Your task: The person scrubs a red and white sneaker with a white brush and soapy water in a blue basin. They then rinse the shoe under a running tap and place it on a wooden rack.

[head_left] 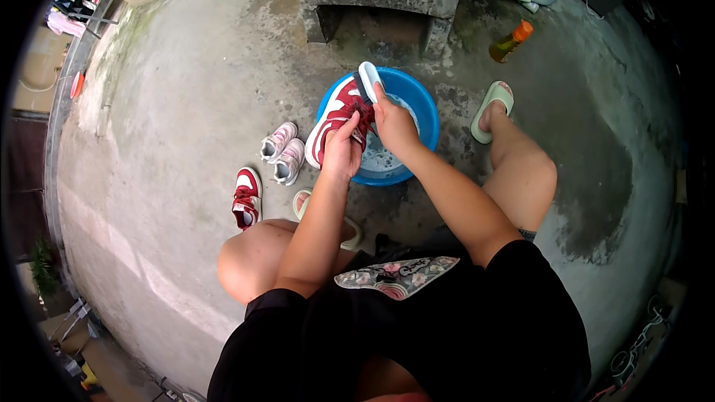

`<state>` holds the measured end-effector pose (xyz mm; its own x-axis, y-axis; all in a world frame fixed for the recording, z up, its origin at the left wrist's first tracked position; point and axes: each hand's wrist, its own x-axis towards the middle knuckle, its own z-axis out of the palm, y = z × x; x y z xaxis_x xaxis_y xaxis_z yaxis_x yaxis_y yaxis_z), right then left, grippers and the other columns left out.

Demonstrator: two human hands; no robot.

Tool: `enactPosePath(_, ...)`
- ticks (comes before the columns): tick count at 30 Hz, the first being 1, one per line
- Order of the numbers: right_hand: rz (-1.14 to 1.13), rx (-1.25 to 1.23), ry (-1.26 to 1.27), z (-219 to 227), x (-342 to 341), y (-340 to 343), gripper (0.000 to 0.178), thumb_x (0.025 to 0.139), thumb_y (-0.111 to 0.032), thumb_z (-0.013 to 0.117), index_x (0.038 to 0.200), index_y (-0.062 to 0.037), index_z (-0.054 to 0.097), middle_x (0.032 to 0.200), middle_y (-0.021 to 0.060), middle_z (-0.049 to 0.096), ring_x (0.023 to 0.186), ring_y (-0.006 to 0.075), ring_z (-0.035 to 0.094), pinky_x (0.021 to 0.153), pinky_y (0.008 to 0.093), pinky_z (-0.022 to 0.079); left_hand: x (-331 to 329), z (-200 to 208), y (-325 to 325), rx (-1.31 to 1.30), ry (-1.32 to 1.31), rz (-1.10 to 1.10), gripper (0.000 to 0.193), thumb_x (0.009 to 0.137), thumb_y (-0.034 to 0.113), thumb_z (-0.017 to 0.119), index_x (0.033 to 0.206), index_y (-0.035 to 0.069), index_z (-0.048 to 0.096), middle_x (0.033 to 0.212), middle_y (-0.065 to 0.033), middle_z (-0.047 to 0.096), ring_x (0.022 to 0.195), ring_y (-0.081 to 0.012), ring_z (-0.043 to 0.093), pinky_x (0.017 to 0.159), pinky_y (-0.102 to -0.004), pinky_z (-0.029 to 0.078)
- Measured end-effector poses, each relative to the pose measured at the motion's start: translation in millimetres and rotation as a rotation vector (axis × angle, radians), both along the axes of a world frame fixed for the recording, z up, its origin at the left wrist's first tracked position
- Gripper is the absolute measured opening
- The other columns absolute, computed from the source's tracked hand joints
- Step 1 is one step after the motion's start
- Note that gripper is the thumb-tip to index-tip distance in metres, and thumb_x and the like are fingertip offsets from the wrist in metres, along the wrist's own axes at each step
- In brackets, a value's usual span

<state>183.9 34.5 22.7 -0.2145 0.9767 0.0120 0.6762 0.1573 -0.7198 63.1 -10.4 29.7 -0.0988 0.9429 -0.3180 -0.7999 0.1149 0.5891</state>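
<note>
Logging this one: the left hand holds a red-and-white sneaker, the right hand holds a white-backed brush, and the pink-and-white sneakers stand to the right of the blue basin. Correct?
Not quite: the head view shows the pink-and-white sneakers to the left of the blue basin. The rest stands: the left hand holds the red-and-white sneaker, the right hand the white-backed brush.

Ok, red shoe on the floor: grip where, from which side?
The heel end looks best, pinched at the rim from above and slightly left. The red shoe sits sole-down, toe away from the person, so its opening faces up. The pink pair stands to its right, and the left knee is close behind the heel.
</note>
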Motion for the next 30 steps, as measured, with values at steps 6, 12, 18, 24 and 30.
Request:
enactPosePath(6,0.074,0.091,-0.135,10.4,-2.2,-5.3,0.05,0.094,-0.022,0.048,0.143,-0.0203,0.037,0.073,0.0201,0.061,0.067,0.0372,0.063,0.059,0.0463,0.05,-12.4,-4.0,4.7,-0.017,-0.105,0.117,0.028,0.095,0.007,0.051,0.119,-0.008,0.052,0.122,-0.018,0.058,0.111,-0.0252,0.058,0.098,-0.0372,0.047)
enactPosePath(12,0.042,0.139,-0.222,1.2,0.3,2.0,0.05,0.093,-0.021,0.05,0.142,-0.0198,0.039,0.073,0.02,0.06,0.065,0.0361,0.062,0.057,0.0455,0.05,-5.9,-4.2,2.2,-0.095,-0.059,0.121,0.029,0.097,0.012,0.05,0.12,-0.006,0.051,0.119,-0.0167,0.059,0.108,-0.0257,0.06,0.094,-0.039,0.05)
enactPosePath(18,0.139,0.12,-0.225,27.0,1.7,-9.9,0.053,0.092,-0.018,0.05,0.143,-0.0234,0.037,0.074,0.0197,0.059,0.064,0.0354,0.062,0.057,0.0456,0.05,-8.3,7.6,4.6,-0.053,-0.092,0.129,0.03,0.094,0.01,0.053,0.12,-0.005,0.052,0.119,-0.016,0.06,0.108,-0.026,0.06,0.094,-0.0387,0.049)
enactPosePath(24,0.043,0.215,-0.169,4.3,7.0,-2.5,0.047,0.094,-0.023,0.051,0.14,-0.0228,0.042,0.07,0.0188,0.059,0.06,0.0366,0.06,0.055,0.0458,0.048,-8.4,1.8,0.5,-0.052,-0.013,0.071,0.03,0.091,0.007,0.056,0.118,-0.004,0.052,0.113,-0.0146,0.061,0.102,-0.0264,0.062,0.09,-0.0385,0.051)
enactPosePath(30,0.083,0.211,-0.039,26.4,5.0,4.3,0.052,0.093,-0.018,0.053,0.143,-0.0199,0.038,0.07,0.0173,0.057,0.061,0.0348,0.058,0.056,0.0444,0.047,-26.2,17.3,9.7,-0.048,-0.101,0.2,0.031,0.088,0.003,0.059,0.117,-0.005,0.052,0.112,-0.0159,0.061,0.104,-0.0284,0.061,0.093,-0.043,0.05)
